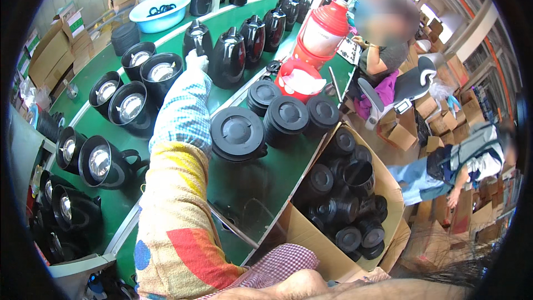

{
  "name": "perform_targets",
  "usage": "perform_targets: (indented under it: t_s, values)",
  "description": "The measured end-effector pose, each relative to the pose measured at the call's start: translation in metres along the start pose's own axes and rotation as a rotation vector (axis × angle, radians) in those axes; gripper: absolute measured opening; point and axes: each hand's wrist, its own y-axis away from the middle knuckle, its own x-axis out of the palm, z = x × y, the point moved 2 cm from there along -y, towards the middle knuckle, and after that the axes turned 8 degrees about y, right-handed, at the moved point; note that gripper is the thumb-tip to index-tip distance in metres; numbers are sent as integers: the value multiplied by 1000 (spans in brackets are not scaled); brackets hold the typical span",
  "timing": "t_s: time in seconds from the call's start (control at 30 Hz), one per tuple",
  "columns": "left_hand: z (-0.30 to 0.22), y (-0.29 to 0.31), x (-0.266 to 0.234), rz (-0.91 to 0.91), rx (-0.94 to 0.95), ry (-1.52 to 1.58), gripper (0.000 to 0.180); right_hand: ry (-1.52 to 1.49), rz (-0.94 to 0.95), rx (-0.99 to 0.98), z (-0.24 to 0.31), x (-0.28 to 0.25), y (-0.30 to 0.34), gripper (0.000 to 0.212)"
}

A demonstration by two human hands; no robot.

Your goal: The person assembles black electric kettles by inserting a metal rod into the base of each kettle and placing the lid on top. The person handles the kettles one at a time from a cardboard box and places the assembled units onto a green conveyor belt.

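My left hand (197, 62), in a white glove, reaches forward with its fingers closed at the handle of a glossy black jug (197, 38). The jug stands upright on the green work surface (250, 186). Beside it to the right stands another black jug (229, 58). A checked cuff and patterned oversleeve cover my left arm. Left of the arm are several black jug bodies with silvery insides, among them one (130, 108) close to the sleeve. Stacks of round black lids (237, 133) sit to the right of my forearm. My right hand is out of view.
A light-blue basin (160, 14) holds dark rings at the back. A red container (300, 80) stands beside the lids, near a red-and-white jug (325, 28). An open carton (388, 189) of black parts is at right. One person (383, 50) sits beyond; another (461, 161) stands right.
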Motion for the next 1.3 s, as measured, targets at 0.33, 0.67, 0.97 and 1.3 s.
perform_targets:
  t_s: [0.33, 0.67, 0.97, 1.3]
  values:
    - [-185, 184, -26, 404, 453, -832, 47, -2, -32, -17, 2, 11, 14, 44]
    - [-168, 163, -81, 343, 504, -1598, 27, -8, -19, -150, -1, 4, 40, 42]
    - [-374, 307, -69, 412, 1118, -1034, 56, -17, -165, -326, -46, -22, 108, 41]
    - [-408, 606, -67, 1215, 1271, -476, 37, 269, -205, -871, 54, -66, 164, 42]
